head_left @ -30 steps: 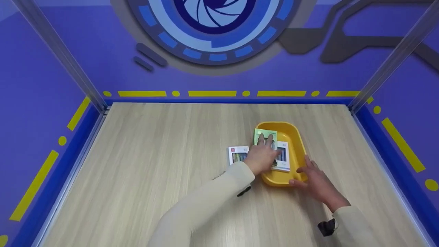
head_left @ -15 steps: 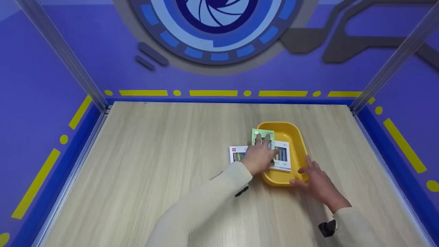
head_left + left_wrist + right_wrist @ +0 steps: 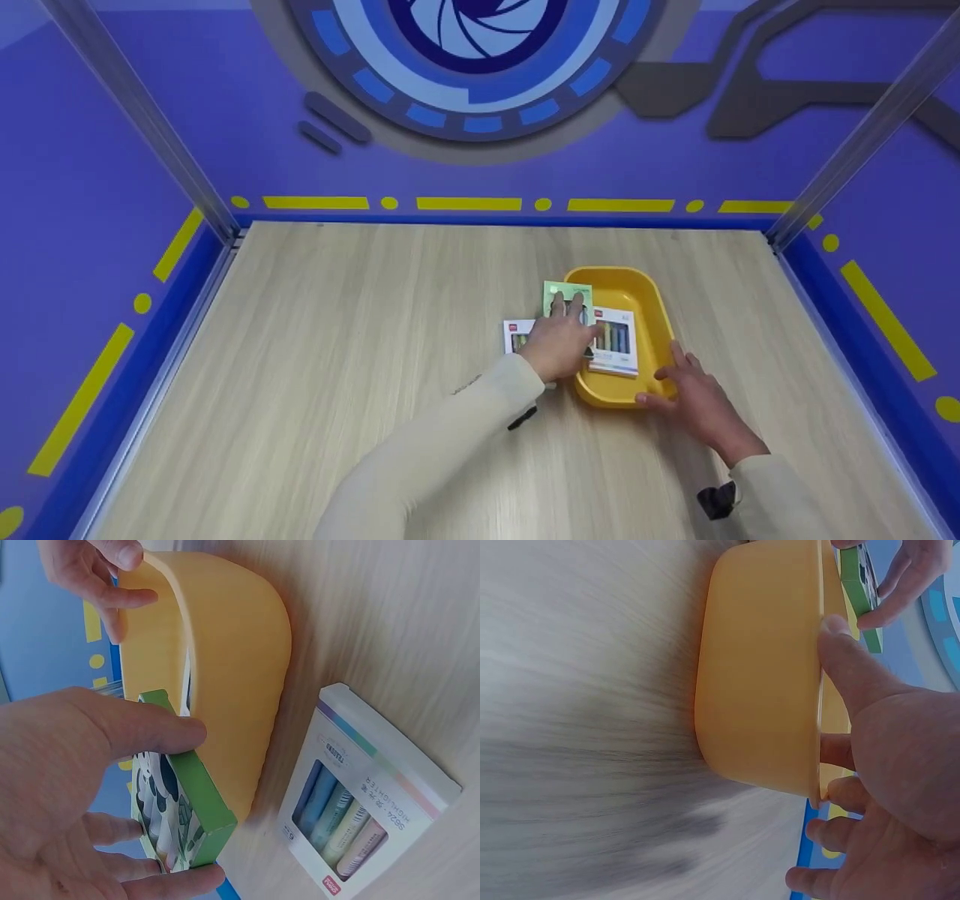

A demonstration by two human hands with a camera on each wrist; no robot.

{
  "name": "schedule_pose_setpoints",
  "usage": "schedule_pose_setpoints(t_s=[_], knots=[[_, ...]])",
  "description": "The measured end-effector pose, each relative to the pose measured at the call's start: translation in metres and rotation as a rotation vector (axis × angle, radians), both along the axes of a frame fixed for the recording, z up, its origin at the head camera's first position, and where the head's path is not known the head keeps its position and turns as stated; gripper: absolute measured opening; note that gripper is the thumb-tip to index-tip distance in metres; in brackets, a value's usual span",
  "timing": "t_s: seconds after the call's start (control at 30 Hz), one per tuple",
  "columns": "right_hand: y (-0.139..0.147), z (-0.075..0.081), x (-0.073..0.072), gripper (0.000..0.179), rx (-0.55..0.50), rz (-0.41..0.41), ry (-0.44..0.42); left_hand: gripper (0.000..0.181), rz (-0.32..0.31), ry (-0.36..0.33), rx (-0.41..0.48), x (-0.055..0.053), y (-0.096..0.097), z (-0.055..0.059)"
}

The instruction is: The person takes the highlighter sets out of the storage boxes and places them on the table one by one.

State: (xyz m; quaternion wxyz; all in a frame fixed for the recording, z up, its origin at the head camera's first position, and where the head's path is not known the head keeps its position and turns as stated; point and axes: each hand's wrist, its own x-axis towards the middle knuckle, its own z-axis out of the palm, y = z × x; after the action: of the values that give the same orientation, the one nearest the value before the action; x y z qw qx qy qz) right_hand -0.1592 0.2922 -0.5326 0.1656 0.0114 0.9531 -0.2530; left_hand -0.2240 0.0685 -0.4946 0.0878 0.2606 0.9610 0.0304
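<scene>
My left hand (image 3: pixel 556 346) grips a green box (image 3: pixel 556 288) by its edges, thumb on one side and fingers on the other. In the left wrist view this green box (image 3: pixel 202 810) has a black-and-white picture and a window onto pale barrels. It hangs over the left rim of a yellow plastic tub (image 3: pixel 660 315). My right hand (image 3: pixel 701 405) holds the tub's near right rim between thumb and fingers. Inside the tub lies a white highlighter box (image 3: pixel 615 361). Another white highlighter box (image 3: pixel 352 802) lies on the table left of the tub, partly hidden by my left hand in the head view.
The wood-grain table (image 3: pixel 360 322) stretches left and in front of the tub. Blue-purple panels (image 3: pixel 480 176) with yellow dashes enclose the back and sides, with metal posts (image 3: pixel 847 124) at the corners.
My left hand has moved left with the green box, from over the tub to above its left rim. More of the white box in the tub shows. The right hand keeps its place.
</scene>
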Motion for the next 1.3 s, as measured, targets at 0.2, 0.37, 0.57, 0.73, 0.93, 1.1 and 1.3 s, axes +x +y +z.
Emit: schedule_pose_setpoints(t_s=[0.2, 0.37, 0.57, 0.73, 0.93, 1.1, 1.3], knots=[[0.000, 0.000, 0.001, 0.078, 0.000, -0.005, 0.015, 0.056, 0.013, -0.022, 0.007, -0.001, -0.005, -0.001], [-0.001, 0.000, 0.002, 0.078, 0.009, -0.018, 0.011, 0.053, 0.019, 0.004, 0.000, -0.001, -0.010, -0.002], [-0.003, 0.000, 0.002, 0.078, 0.012, -0.028, 0.005, 0.056, 0.037, -0.004, -0.008, -0.001, -0.013, -0.004], [-0.005, -0.002, 0.001, 0.076, 0.005, -0.037, 0.005, 0.062, 0.051, -0.032, -0.005, -0.002, -0.016, -0.003], [-0.005, -0.001, -0.001, 0.073, -0.009, -0.037, -0.002, 0.066, 0.062, -0.076, 0.012, -0.005, -0.019, -0.003], [-0.004, -0.001, -0.002, 0.073, -0.021, -0.034, -0.007, 0.065, 0.059, -0.065, 0.026, -0.005, -0.024, -0.004], [-0.003, 0.000, -0.003, 0.071, -0.007, -0.010, 0.015, 0.061, 0.048, -0.023, 0.017, -0.006, -0.031, -0.008]])
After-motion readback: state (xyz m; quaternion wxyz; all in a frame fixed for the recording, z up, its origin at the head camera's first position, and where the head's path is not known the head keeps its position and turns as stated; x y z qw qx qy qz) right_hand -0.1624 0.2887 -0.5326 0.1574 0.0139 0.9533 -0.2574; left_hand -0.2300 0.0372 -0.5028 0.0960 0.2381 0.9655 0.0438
